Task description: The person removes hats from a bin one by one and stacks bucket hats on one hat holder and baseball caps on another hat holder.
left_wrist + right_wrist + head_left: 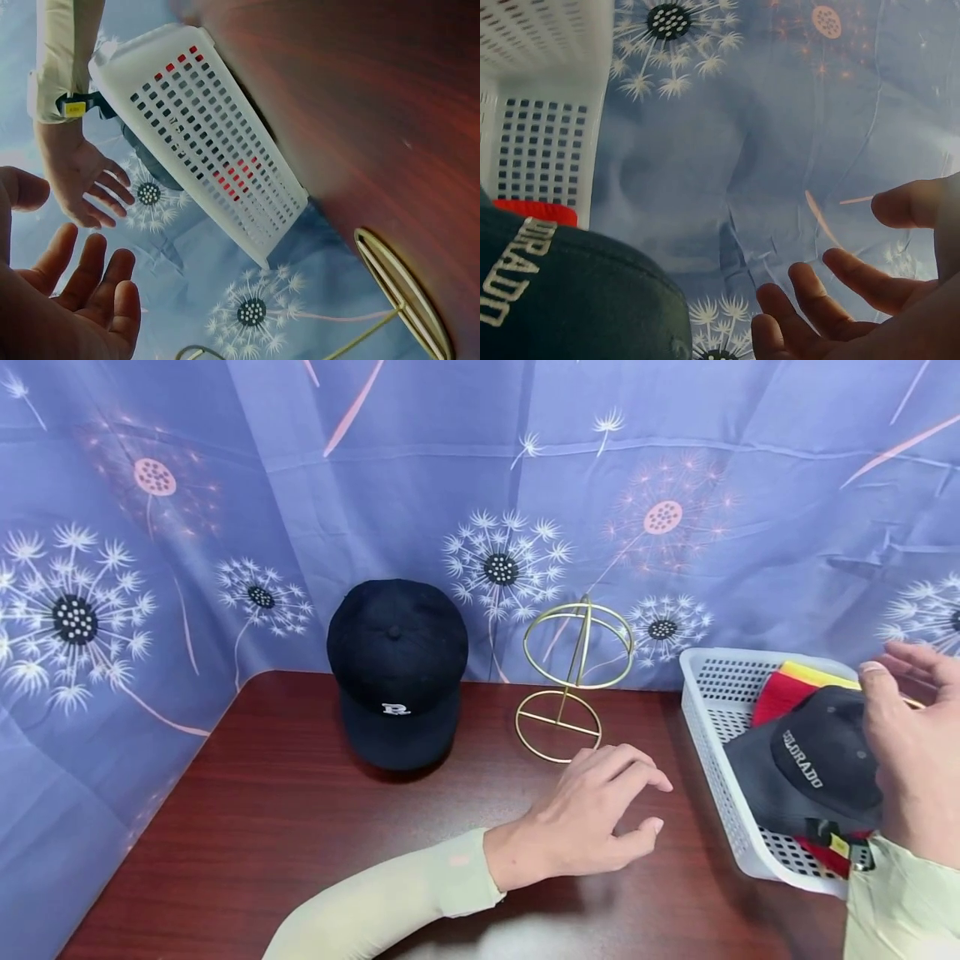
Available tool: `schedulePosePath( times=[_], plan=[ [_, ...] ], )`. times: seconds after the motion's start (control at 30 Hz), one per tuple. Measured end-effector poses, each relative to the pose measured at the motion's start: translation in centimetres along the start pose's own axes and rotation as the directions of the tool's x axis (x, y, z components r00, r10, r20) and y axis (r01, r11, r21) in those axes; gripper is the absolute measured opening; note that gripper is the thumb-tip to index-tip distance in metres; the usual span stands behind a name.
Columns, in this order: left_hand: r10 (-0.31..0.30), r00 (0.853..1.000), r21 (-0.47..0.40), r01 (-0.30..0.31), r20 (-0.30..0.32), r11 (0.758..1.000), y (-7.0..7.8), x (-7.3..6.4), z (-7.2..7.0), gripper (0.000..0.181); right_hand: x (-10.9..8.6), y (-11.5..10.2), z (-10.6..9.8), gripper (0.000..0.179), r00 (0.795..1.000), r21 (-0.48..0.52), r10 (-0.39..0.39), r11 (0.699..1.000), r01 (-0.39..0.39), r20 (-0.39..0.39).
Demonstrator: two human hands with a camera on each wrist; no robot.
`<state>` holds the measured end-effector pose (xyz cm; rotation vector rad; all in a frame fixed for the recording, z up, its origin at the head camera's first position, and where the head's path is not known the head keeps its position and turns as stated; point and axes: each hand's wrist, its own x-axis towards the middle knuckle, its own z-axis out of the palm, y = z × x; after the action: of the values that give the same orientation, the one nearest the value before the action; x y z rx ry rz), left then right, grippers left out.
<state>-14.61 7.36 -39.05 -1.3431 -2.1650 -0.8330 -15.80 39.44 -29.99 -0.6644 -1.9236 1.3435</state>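
Note:
My right hand [918, 735] hovers at the right side of the white basket [708, 752], fingers loosely bent and holding nothing. Beside it in the basket lies a dark grey cap [832, 760] lettered COLORADO, with red and yellow cloth [780, 693] under it. In the right wrist view, the cap [592, 300] sits left of the parted fingers [862, 285]. My left hand [585, 818] is over the table between the basket and a gold wire cap stand [558, 727], its fingers relaxed and nothing in them.
A navy cap [397, 652] with a white letter emblem stands at the back left of the dark red wooden table [247, 827], its brim toward me. A blue dandelion-print curtain [405, 493] hangs right behind the table. The gold stand is close to the curtain.

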Motion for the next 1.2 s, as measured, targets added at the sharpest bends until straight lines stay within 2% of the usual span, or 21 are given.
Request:
schedulePosePath(
  times=[0.1, 0.2, 0.33, 0.43, 0.5, 0.6, 0.83, 0.97, 1.2],
  plan=[
    [0.005, 1.000, -0.017, -0.005, 0.000, 1.000, 0.2, 0.3, 0.4, 0.036, -0.1, 0.1, 0.1, 0.048, 1.000, -0.156, 0.017, 0.988, -0.014, 0.017],
    [0.010, 1.000, -0.021, -0.010, -0.008, 1.000, 0.3, 0.6, 0.8, 0.037, -0.3, 0.1, 0.2, 0.055, 0.999, -0.305, 0.015, 0.952, 0.001, 0.050],
    [0.021, 1.000, -0.007, -0.021, -0.019, 1.000, 0.4, 1.0, 1.3, 0.038, -0.2, 0.2, 0.1, 0.060, 0.993, -0.436, -0.063, 0.894, 0.101, 0.100],
    [0.026, 1.000, 0.003, -0.026, -0.013, 1.000, 0.6, 1.2, 1.8, 0.038, 0.0, 0.4, -0.2, 0.063, 0.978, -0.493, -0.146, 0.847, 0.200, 0.147],
    [0.032, 0.999, 0.006, -0.032, -0.007, 0.999, 0.7, 1.3, 2.0, 0.038, 0.0, 0.4, -0.3, 0.064, 0.967, -0.512, -0.190, 0.821, 0.251, 0.169],
    [0.044, 0.999, 0.019, -0.044, 0.000, 0.999, 0.9, 1.5, 2.3, 0.039, -0.1, 0.3, -0.4, 0.066, 0.959, -0.524, -0.214, 0.804, 0.280, 0.183],
    [0.070, 0.997, 0.028, -0.070, 0.016, 0.997, 1.3, 2.0, 3.3, 0.042, -0.1, 0.6, -0.7, 0.070, 0.959, -0.555, -0.183, 0.785, 0.276, 0.218],
    [0.089, 0.996, 0.038, -0.090, 0.030, 0.995, 1.7, 2.2, 4.1, 0.045, 0.2, 1.1, -0.9, 0.071, 0.951, -0.556, -0.185, 0.777, 0.295, 0.246],
    [0.127, 0.991, 0.042, -0.129, 0.042, 0.991, 2.3, 3.3, 5.4, 0.051, 1.0, 1.7, -1.4, 0.073, 0.944, -0.599, -0.165, 0.739, 0.309, 0.284]
  ],
)
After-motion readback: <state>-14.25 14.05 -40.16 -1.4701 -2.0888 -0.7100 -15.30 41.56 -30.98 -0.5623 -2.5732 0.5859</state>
